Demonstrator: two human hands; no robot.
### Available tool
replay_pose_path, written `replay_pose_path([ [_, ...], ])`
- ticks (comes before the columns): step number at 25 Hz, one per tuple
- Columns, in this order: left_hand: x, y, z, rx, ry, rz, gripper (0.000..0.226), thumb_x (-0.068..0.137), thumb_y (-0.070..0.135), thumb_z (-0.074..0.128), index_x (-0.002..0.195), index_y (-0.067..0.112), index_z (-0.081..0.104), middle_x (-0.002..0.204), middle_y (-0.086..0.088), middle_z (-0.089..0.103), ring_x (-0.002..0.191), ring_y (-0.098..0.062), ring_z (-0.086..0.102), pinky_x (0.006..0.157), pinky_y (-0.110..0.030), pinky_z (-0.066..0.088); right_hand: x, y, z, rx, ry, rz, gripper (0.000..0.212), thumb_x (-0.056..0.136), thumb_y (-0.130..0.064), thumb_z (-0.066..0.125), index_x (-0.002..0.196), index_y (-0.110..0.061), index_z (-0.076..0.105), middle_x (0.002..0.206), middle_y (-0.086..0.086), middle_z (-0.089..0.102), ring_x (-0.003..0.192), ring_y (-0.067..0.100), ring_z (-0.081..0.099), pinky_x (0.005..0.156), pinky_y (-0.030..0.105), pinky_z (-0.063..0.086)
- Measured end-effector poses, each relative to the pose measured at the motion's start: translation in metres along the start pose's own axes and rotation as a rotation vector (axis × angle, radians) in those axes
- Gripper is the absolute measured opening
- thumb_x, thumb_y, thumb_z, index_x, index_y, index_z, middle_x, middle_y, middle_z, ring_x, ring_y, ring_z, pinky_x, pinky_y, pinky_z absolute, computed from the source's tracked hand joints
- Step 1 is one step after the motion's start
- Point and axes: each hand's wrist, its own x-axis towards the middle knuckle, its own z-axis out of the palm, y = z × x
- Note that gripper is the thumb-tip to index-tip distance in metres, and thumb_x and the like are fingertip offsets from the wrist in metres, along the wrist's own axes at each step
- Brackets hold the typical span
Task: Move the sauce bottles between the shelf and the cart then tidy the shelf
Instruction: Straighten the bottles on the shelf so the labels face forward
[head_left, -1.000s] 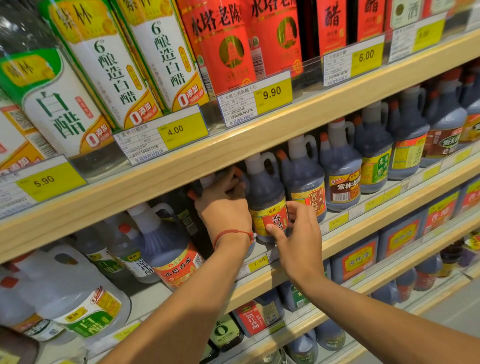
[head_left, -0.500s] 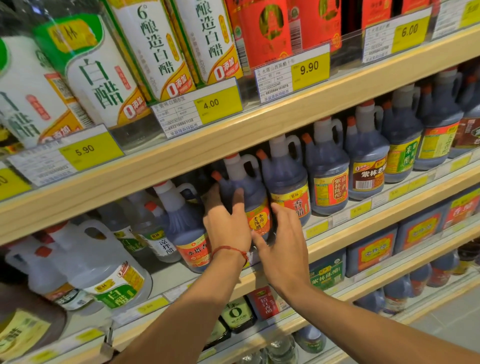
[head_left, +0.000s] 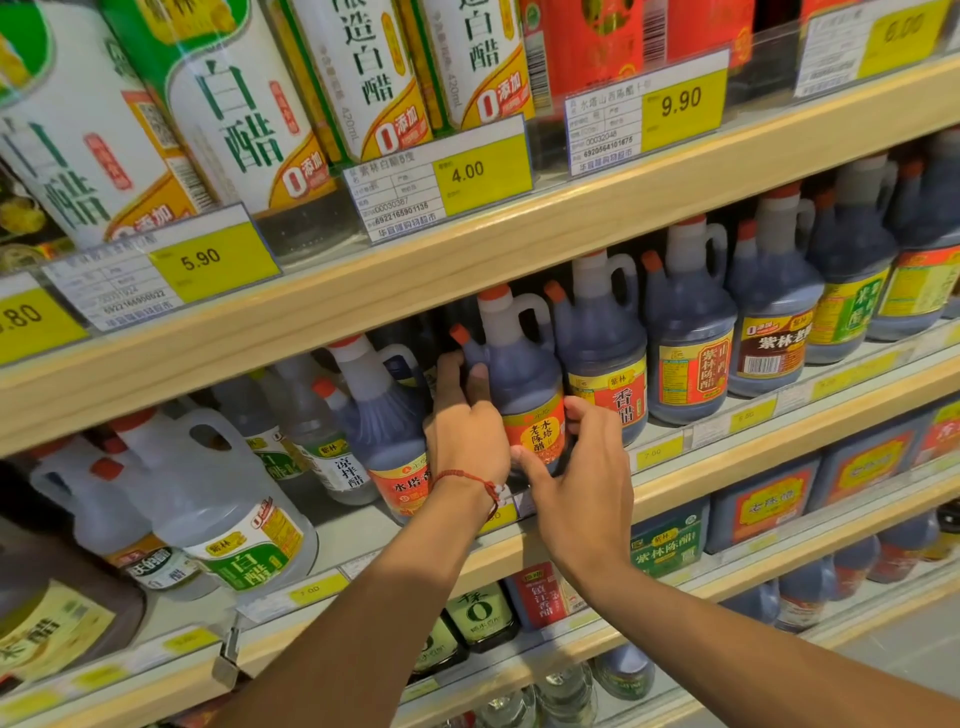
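A dark vinegar bottle (head_left: 522, 384) with a white handle, red cap and orange label stands at the front of the middle shelf (head_left: 727, 467). My left hand (head_left: 462, 431), with a red string at the wrist, grips its left side, fingers curled round the body. My right hand (head_left: 582, 462) holds its right side, thumb across the lower label and fingers round the edge. A similar dark bottle (head_left: 387, 426) stands right beside it on the left, and another with a red label (head_left: 605, 358) on the right.
More dark bottles (head_left: 691, 338) line the same shelf to the right; clear white-vinegar jugs (head_left: 218, 509) stand at the left. The shelf above (head_left: 467, 270) carries tall white-vinegar cartons and price tags. Lower shelves (head_left: 675, 587) hold further bottles. No cart is in view.
The dark bottle has come forward from deep in the shelf to the front row. My left hand dropped from its neck to its side; my right hand closed on its label.
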Motion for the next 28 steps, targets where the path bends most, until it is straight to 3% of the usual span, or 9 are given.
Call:
replay_pose_path([
  [4,0.004,-0.003,0.003,-0.019,-0.016,-0.011,0.033,0.104,0.035,0.040,0.136,0.033,0.045,0.121,-0.016,0.059,0.099,-0.034,0.058,0.079,-0.040,0.050,0.002,0.000,-0.001,-0.006,0.003,0.004,0.063,0.081,-0.039,0.085,0.129,-0.021,0.048,0.119,-0.003,0.055,0.106,0.021,0.058,0.089,0.045,0.053],
  [9,0.000,0.001,0.004,-0.097,-0.013,-0.032,0.031,0.105,0.033,0.040,0.135,0.032,0.047,0.124,-0.013,0.058,0.097,-0.029,0.055,0.076,-0.031,0.042,0.002,-0.002,0.001,-0.016,-0.003,0.014,0.063,0.081,-0.038,0.086,0.128,-0.021,0.048,0.118,-0.002,0.055,0.105,0.022,0.059,0.088,0.045,0.054],
  [13,-0.003,0.008,0.003,-0.072,-0.044,-0.065,0.039,0.106,0.035,0.035,0.145,0.031,0.039,0.136,-0.013,0.053,0.116,-0.032,0.054,0.084,-0.031,0.041,0.004,-0.003,0.002,-0.046,-0.008,0.038,0.065,0.080,-0.040,0.085,0.129,-0.021,0.047,0.119,-0.002,0.054,0.106,0.022,0.059,0.088,0.047,0.055],
  [17,-0.002,0.008,0.004,-0.060,-0.052,-0.046,0.041,0.107,0.032,0.033,0.147,0.030,0.038,0.141,-0.010,0.051,0.122,-0.030,0.052,0.083,-0.026,0.035,0.006,-0.010,0.002,-0.080,-0.025,0.070,0.066,0.081,-0.038,0.085,0.131,-0.019,0.047,0.122,0.000,0.052,0.108,0.025,0.059,0.092,0.048,0.054],
  [22,0.000,0.007,-0.003,-0.021,-0.096,-0.003,0.040,0.107,0.030,0.034,0.145,0.025,0.040,0.139,-0.009,0.052,0.122,-0.028,0.052,0.080,-0.024,0.033,0.011,-0.012,-0.003,-0.138,-0.079,0.107,0.063,0.083,-0.039,0.084,0.131,-0.019,0.047,0.122,0.000,0.052,0.110,0.024,0.060,0.093,0.047,0.054],
  [25,-0.006,0.007,-0.011,0.020,-0.135,0.014,0.040,0.105,0.023,0.039,0.146,0.022,0.041,0.138,-0.012,0.052,0.123,-0.032,0.052,0.083,-0.027,0.037,0.001,-0.014,-0.013,-0.146,-0.104,0.019,0.056,0.087,-0.031,0.083,0.129,-0.020,0.048,0.121,-0.003,0.050,0.113,0.019,0.057,0.094,0.039,0.054],
  [28,-0.033,-0.007,-0.030,0.000,-0.041,0.145,0.030,0.101,0.021,0.046,0.129,0.015,0.054,0.118,-0.011,0.065,0.105,-0.030,0.062,0.084,-0.033,0.048,-0.015,-0.016,-0.024,-0.152,-0.098,-0.100,0.045,0.093,-0.023,0.076,0.130,-0.020,0.051,0.123,-0.005,0.051,0.116,0.013,0.052,0.097,0.027,0.046],
])
